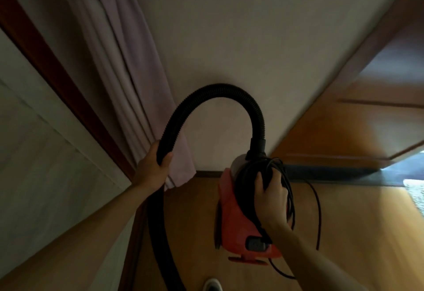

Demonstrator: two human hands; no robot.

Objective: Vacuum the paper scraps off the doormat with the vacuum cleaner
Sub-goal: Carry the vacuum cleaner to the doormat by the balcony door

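A small red vacuum cleaner with a black top hangs in the air in front of me, above a wooden floor. My right hand grips its black handle together with coils of black power cord. A black ribbed hose arches up from the cleaner's top and comes down to the left. My left hand is closed around that hose, which runs on down past my forearm. A pale patterned doormat shows only as a sliver at the right edge. No paper scraps can be made out.
A pale wall fills the middle, with a pinkish curtain hanging at the left beside a dark red door frame. A wooden door or panel stands at the right. A white slipper toe shows at the bottom.
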